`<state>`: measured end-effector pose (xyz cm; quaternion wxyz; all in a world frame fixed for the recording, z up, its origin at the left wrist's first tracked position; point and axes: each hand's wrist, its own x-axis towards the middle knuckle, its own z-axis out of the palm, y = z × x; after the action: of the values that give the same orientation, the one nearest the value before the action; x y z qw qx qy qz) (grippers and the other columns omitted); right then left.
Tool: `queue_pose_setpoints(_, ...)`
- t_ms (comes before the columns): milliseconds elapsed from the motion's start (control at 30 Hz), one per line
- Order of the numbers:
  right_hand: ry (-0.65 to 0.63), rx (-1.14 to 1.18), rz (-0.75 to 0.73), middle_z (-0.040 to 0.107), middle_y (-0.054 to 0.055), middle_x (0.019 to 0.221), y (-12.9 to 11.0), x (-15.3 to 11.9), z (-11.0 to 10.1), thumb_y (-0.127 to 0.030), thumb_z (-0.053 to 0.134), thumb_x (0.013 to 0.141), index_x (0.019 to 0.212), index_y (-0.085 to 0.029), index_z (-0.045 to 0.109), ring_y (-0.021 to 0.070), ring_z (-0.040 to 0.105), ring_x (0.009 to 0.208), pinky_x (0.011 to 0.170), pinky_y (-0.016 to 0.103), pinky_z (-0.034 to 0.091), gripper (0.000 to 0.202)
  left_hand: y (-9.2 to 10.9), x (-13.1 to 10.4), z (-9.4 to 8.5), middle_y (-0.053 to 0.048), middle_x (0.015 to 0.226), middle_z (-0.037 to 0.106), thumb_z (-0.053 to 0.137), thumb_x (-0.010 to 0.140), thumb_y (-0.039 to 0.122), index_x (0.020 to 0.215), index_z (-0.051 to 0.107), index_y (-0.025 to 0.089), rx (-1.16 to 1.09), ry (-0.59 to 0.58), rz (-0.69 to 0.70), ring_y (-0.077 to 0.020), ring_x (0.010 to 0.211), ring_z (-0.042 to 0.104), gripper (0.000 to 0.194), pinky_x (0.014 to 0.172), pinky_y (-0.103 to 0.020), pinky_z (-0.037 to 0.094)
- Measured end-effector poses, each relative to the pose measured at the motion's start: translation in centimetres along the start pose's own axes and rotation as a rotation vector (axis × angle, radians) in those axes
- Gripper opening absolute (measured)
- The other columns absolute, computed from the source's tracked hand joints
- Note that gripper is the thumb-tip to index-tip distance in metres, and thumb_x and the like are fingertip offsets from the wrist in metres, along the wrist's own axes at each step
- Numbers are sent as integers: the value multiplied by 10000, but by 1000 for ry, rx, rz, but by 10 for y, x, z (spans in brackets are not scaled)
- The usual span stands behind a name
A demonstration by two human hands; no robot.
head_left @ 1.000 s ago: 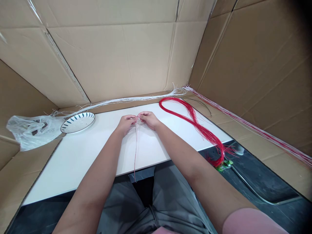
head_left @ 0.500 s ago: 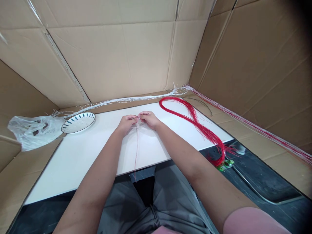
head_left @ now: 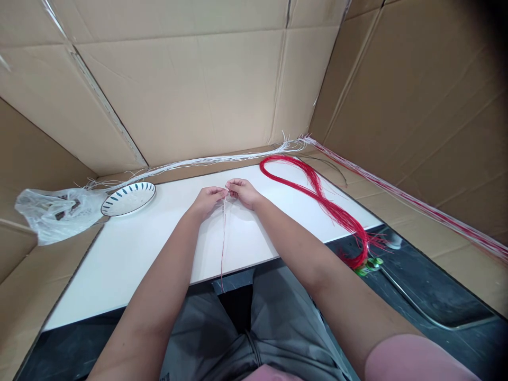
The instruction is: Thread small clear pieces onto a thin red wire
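Observation:
My left hand (head_left: 209, 201) and my right hand (head_left: 243, 192) meet above the middle of the white board (head_left: 159, 254). Both are closed, fingertips pinching the upper end of a thin red and white cord (head_left: 224, 238). From the pinch the cord hangs toward me, past the board's front edge. Its upper part looks whitish and its lower part red. Whatever lies right between the fingertips is too small to make out. To the right of my right hand, a looped bundle of red cords (head_left: 317, 196) lies across the board and over its front corner.
A patterned oval-looking plate (head_left: 129, 200) and a clear plastic bag (head_left: 59, 214) are at the left. White cords (head_left: 206, 161) run along the back; red and white cords (head_left: 397, 188) run along the right. A bent metal rod (head_left: 420, 317) lies front right. Cardboard walls (head_left: 178, 90) surround the board.
My fingertips have shifted very slightly at the cord's upper end, still pinching. The whole view has moved a little; nothing else differs visibly.

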<state>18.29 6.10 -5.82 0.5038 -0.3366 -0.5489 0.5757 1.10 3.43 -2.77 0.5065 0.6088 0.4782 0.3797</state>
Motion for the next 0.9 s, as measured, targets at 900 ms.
queue_pose_setpoints(900, -20, -174, -127, 654, 7, 867, -1, -3, -1, -329, 651, 999, 1022, -126, 656, 106, 612, 672, 621, 252, 550, 204, 2, -1, 1, -95, 1193, 687, 656, 968, 350, 1204, 657, 146, 6, 29, 27, -215, 1018, 686, 311, 871, -418, 603)
